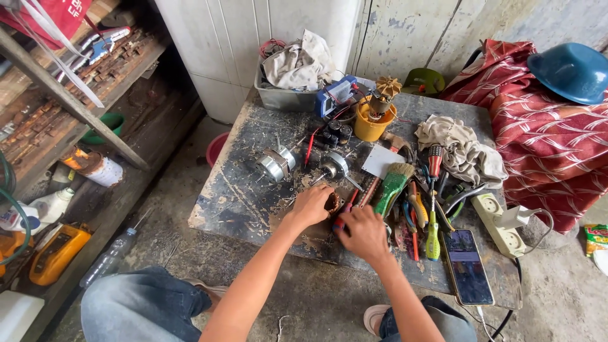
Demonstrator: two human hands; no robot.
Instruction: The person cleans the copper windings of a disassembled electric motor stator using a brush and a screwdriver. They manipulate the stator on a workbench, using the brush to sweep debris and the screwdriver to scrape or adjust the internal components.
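Observation:
My left hand (310, 204) rests on a low worn table (240, 190) and holds a small round copper-wound motor part (331, 202) against the top. My right hand (364, 233) is closed around a red and blue handled tool (345, 212) whose tip points toward that part. Just beyond my hands lie a silver motor housing (277, 163) and a second motor piece with a shaft (334, 166).
A green-handled brush (391, 185), screwdrivers (432, 215), a phone (467, 266) and a power strip (500, 221) lie at the right. A yellow cup with a rotor (373, 117), a grey bin of rags (294, 76) and a multimeter (335, 95) stand at the back. Shelves stand left.

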